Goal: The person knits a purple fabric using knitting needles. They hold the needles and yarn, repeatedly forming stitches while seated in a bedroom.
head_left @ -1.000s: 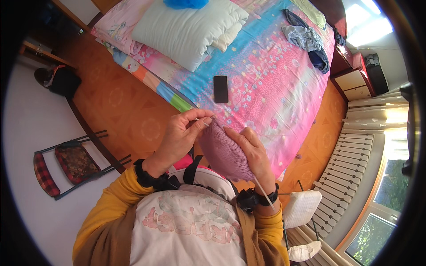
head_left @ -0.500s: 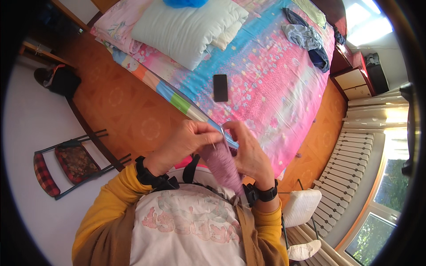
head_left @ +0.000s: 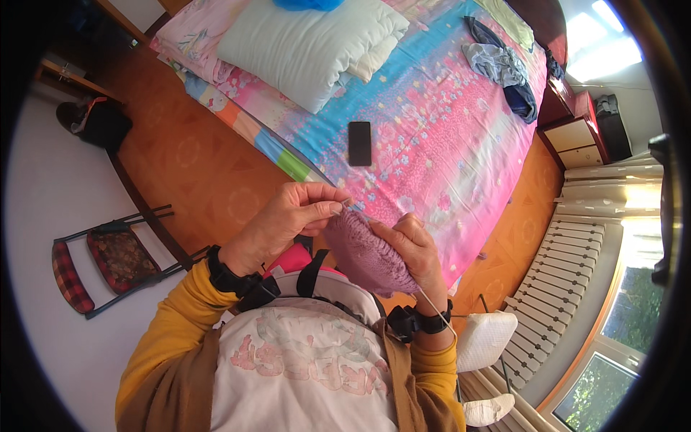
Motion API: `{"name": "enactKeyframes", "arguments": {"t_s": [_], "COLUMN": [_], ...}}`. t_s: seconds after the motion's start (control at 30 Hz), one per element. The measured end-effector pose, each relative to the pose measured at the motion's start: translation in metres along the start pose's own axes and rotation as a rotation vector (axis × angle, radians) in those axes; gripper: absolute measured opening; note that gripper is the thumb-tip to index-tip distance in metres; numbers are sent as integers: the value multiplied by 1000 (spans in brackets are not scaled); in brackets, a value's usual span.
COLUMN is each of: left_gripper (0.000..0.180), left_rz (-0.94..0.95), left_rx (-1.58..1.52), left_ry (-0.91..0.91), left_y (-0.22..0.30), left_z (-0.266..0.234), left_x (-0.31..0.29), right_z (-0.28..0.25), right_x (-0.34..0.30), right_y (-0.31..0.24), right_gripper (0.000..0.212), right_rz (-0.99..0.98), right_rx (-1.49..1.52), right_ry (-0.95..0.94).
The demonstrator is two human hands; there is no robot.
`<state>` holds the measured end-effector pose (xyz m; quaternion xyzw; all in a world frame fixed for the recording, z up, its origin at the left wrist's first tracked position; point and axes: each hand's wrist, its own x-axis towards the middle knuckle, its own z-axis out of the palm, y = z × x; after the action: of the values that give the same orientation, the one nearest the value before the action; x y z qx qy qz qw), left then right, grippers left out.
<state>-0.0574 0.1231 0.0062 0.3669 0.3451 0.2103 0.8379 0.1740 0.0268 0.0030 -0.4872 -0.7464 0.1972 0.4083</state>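
A good breadth of the purple knitting (head_left: 363,255) looked finished, though the needle (head_left: 348,202) at its top corner suggested open stitches; how many rows were left could not be told. The piece hung between the hands, above the lap, the left hand (head_left: 291,216) pinching the needle at that corner, the right hand (head_left: 414,248) grasping the far edge. Beyond, a phone (head_left: 360,143) and quilt (head_left: 302,54) lay on the flowered bed (head_left: 439,173); a chair (head_left: 122,261) stood left, a radiator (head_left: 551,288) right.
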Motion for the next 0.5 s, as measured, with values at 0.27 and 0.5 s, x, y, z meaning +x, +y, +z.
{"name": "enactKeyframes", "arguments": {"t_s": [0.27,0.5], "left_gripper": [22,21], "left_rz": [-100,-144], "left_rx": [84,27], "left_ry": [-82,-129], "left_y": [4,6], "left_z": [-6,2], "left_x": [-1,-3], "right_z": [-10,-6], "right_x": [-1,2], "right_y": [2,0], "right_gripper": [41,34], "right_rz": [148,256], "right_rx": [275,375], "right_ry": [-88,-113]}}
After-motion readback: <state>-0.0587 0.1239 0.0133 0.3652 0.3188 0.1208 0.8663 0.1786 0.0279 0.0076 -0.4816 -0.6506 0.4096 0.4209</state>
